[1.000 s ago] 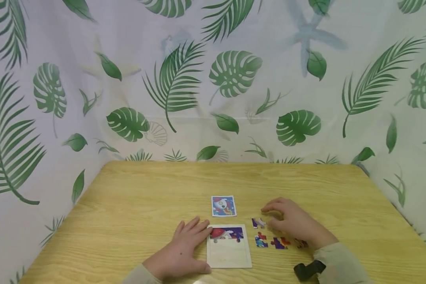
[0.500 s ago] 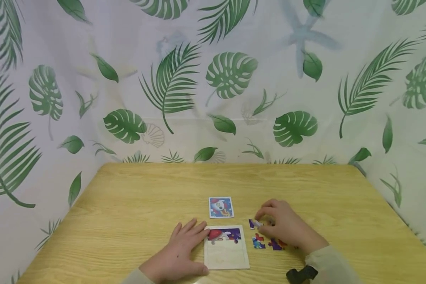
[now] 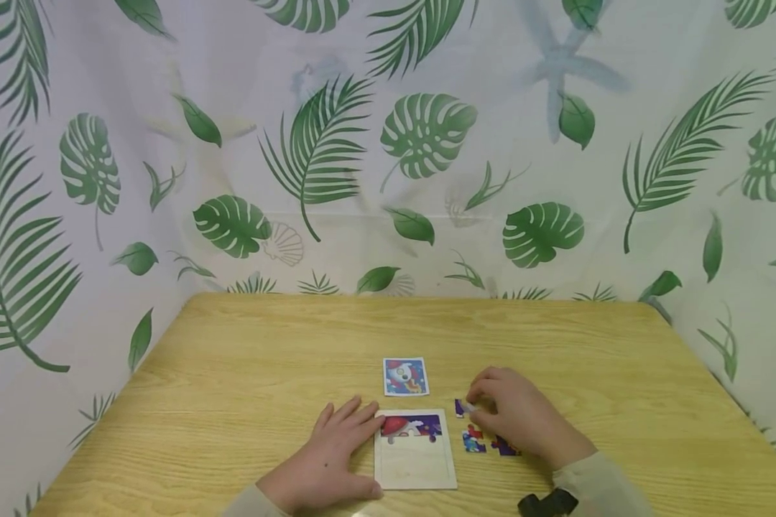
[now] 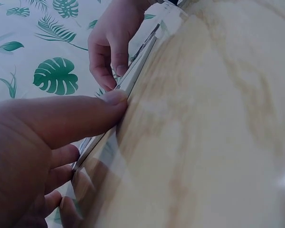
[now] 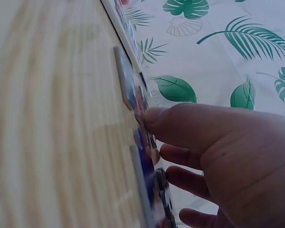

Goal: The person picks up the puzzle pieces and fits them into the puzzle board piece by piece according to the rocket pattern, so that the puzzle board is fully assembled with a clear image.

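Observation:
In the head view, a square puzzle board [image 3: 416, 463] with a pale frame lies on the table, its top row filled with red and purple pieces. My left hand [image 3: 334, 456] lies spread along the board's left side, index fingertip and thumb at the frame edge. To the right of the board, my right hand [image 3: 524, 413] pinches a purple and white puzzle piece [image 3: 460, 408] between thumb and fingers, low over the table. A blue and red piece [image 3: 473, 440] and a purple piece [image 3: 506, 447] lie below that hand, the latter partly hidden. In the right wrist view the thumb [image 5: 180, 121] overlaps the pieces.
A small picture card [image 3: 405, 377] showing a white cartoon figure lies behind the board. The wooden table [image 3: 265, 352] reaches back to a leaf-print cloth [image 3: 362, 143]. A black strap [image 3: 547, 502] is on the right wrist.
My right hand has moved slightly left and its fingers have closed onto the purple and white puzzle piece. The left hand stays at the board.

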Motion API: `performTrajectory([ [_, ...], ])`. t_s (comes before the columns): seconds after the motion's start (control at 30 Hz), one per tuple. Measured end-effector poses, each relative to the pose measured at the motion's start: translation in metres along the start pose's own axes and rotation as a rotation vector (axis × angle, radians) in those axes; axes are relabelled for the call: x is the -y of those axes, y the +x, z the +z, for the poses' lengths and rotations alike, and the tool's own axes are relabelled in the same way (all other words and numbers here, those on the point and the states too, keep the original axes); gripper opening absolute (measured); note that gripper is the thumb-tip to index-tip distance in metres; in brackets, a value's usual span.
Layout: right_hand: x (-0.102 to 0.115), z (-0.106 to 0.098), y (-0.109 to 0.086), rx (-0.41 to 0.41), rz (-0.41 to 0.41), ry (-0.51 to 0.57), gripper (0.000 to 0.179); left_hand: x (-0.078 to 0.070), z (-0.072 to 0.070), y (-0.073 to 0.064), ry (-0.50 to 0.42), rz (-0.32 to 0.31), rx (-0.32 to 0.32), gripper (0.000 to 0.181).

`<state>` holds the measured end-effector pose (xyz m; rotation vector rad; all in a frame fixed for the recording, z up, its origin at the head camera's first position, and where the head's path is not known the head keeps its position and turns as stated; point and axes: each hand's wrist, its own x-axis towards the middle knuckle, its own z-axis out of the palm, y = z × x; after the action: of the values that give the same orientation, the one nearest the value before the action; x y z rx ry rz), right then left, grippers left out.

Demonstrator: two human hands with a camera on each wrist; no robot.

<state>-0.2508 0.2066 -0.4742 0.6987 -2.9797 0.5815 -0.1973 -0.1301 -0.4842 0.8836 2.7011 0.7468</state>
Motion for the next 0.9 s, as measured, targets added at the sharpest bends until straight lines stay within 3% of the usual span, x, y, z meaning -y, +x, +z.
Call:
performTrajectory([
  [0.37, 0.004, -0.001, -0.001, -0.027, -0.027, -0.002, 0.010, -0.001, -0.003, 0.000, -0.003, -0.007, 0.012, 0.095],
  [0.67, 0.010, -0.001, -0.001, -0.019, -0.044, 0.062, 0.009, -0.002, -0.003, -0.001, -0.009, -0.012, 0.016, 0.095],
  [0.9, 0.030, 0.004, 0.002, -0.026, -0.086, 0.120, 0.010, -0.001, -0.002, -0.001, 0.003, -0.005, 0.003, 0.096],
])
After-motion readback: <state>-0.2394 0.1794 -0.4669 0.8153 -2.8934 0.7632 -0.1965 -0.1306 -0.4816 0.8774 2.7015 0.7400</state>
